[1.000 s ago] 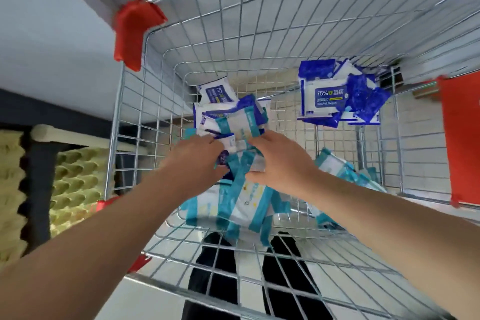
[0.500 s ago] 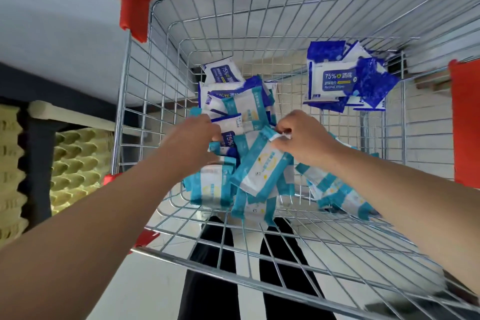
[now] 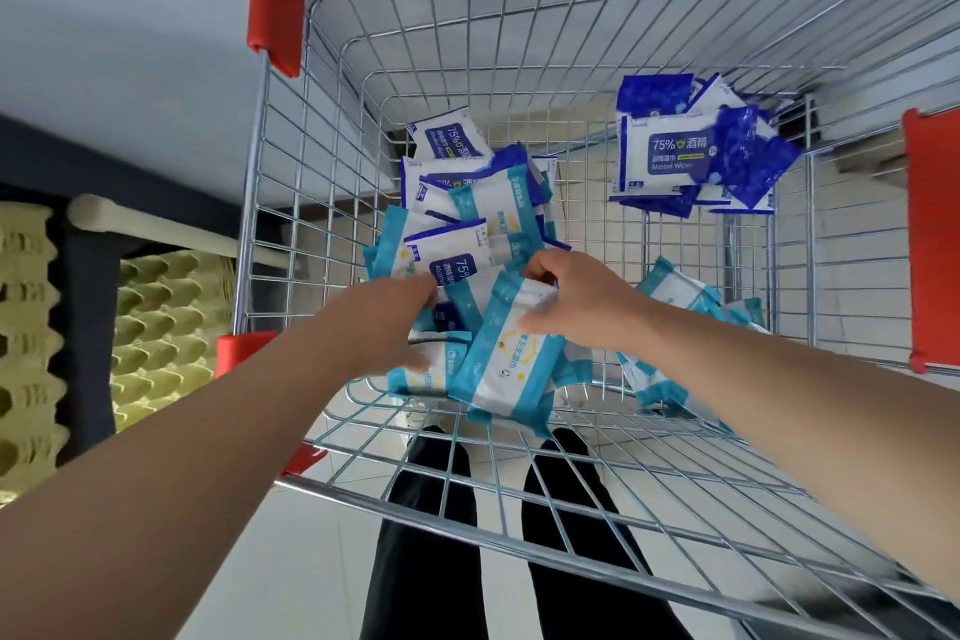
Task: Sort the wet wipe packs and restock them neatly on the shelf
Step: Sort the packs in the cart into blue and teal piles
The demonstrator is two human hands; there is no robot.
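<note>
Left hand (image 3: pixel 395 322) is dug into the mixed pile (image 3: pixel 467 224) sitting in the middle of the wire cart (image 3: pixel 519 42). Its fingers are curled in among the packs with the thumb down on a white-and-teal one, so it's gripping something, but I honestly can't tell which pack. That pile is a jumble of dark blue "75%" alcohol wipes and teal-edged ones, leaning up toward the cart's far-left side.

Just right of it, the right hand (image 3: pixel 576 307) has hold of a teal-edged pack (image 3: pixel 509 364), thumb on the front and fingers hooked over the top edge. The pack is tilted, with its lower end toward the cart's near wall.

Further right on the cart floor, partly under the right forearm, lie a few more teal packs (image 3: pixel 675 291). Up in the cart's far-right corner there's a separate heap of dark blue packs (image 3: pixel 670 156), well apart from the rest, one facing up with the label readable.
</note>
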